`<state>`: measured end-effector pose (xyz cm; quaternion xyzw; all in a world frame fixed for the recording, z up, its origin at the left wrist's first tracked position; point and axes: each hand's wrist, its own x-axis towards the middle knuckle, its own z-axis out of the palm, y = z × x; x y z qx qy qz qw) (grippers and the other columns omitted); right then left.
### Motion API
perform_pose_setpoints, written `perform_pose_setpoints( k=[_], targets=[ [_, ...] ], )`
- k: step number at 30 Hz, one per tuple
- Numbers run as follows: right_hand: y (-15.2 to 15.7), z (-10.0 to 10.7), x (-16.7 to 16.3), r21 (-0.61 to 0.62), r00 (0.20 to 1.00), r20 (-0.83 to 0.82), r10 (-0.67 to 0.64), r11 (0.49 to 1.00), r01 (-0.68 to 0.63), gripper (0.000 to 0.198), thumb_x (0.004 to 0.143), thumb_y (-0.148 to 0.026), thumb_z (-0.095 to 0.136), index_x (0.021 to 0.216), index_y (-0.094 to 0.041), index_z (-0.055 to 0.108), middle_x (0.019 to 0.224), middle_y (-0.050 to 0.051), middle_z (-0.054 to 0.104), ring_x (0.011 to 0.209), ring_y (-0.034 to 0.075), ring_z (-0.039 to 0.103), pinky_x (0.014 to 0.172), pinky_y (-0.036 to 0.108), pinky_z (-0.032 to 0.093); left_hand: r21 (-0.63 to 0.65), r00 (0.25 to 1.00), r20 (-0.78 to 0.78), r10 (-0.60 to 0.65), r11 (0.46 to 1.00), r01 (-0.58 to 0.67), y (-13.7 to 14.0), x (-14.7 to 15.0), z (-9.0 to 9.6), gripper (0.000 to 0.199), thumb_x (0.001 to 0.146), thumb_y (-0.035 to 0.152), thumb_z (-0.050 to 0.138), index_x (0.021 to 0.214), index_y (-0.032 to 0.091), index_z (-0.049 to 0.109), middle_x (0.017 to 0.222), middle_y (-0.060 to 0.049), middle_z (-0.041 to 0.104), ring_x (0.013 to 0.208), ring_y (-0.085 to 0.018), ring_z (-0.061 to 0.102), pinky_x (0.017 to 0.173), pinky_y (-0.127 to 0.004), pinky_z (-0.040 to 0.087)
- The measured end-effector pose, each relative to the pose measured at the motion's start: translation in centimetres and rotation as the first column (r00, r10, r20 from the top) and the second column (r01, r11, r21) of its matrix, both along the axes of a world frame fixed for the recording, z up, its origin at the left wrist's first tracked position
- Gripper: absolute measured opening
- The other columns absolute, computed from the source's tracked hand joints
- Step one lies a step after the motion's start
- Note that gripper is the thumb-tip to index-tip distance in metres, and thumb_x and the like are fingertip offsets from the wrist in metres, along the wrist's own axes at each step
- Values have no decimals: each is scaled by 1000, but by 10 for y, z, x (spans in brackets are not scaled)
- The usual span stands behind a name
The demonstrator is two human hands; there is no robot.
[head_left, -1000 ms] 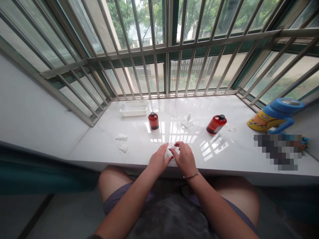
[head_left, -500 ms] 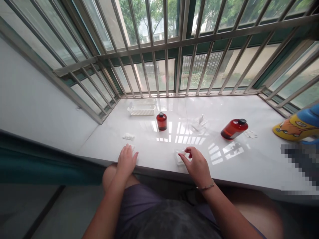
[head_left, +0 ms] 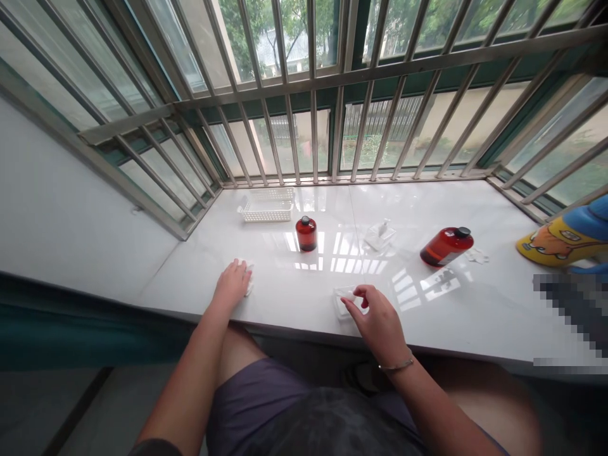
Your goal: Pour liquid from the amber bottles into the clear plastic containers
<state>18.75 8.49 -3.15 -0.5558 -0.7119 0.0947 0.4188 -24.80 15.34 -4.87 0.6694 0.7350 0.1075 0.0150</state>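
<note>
One bottle label (head_left: 447, 258), unreadable. Left grip (head_left: 231, 284) over white scrap (head_left: 249, 289), right grip (head_left: 379, 316) at clear box (head_left: 341, 308); clamping: cannot tell.

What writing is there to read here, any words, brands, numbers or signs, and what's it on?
No text can be read.
Right red bottle: pale label, too small and blurred to read.
Yellow-and-blue flask: small patch, too blurred to tell if it bears writing.
Left red bottle: no lettering visible.
</note>
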Motion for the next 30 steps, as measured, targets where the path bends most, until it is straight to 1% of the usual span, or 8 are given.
perform_pose_setpoints(
  k=[4,9,15,17,20,24,28,30],
  targets=[
    [0,0,0,-12,1000,-1,1,1000,-1,34,107,-58,60,107,-25,60,83,1,65,69,20,62,69,36,51,-20,1000,4,20,1000,-20,1,-4,4,41,105,36,52,134,17,73,157,-21,62,150,-35,56,127,-48,43],
    [1,3,1,-17,1000,2,13,1000,-13,34,107,-58,60,106,-24,60,83,1,65,68,19,62,69,35,51,-21,998,25,50,999,-50,10,-4,17,33,102,37,54,118,20,79,140,-15,75,138,-31,65,122,-42,48],
    [1,4,0,-36,1000,-11,15,999,-15,32,107,-56,60,105,-25,60,85,2,67,69,20,62,69,35,52,37,1000,16,27,999,-28,9,26,25,36,101,35,55,125,18,76,142,-14,73,136,-31,64,124,-41,45],
    [1,2,0,-43,1000,-16,9,999,-9,32,107,-57,61,106,-25,60,86,2,67,70,20,63,69,35,52,45,999,6,47,998,-48,7,33,24,36,100,34,55,125,18,76,139,-15,73,132,-33,65,120,-44,48],
    [0,1,1,-44,1000,-18,2,999,-3,33,107,-58,61,106,-25,60,85,2,66,70,20,63,70,36,53,37,994,2,110,993,-110,7,35,22,31,97,34,59,112,17,79,127,-19,76,122,-37,68,108,-47,54],
    [0,2,1,-28,1000,-22,6,1000,-6,32,107,-57,60,106,-26,60,85,2,67,69,20,63,69,36,53,23,984,54,172,985,-174,10,26,28,24,96,34,59,95,21,79,112,-14,81,111,-32,72,98,-40,56],
    [1,2,0,-18,1000,-21,6,1000,-6,31,107,-56,60,106,-25,60,85,2,67,69,20,63,69,36,53,32,959,151,240,968,-247,8,25,39,32,101,42,54,102,22,78,106,-10,84,98,-28,77,85,-35,58],
    [0,1,1,-11,1000,-20,8,1000,-8,31,107,-56,61,106,-25,61,84,2,66,69,20,63,70,36,54,45,948,191,253,963,-266,6,32,44,36,103,46,52,106,22,78,105,-8,85,96,-27,78,83,-34,58]
  ],
)
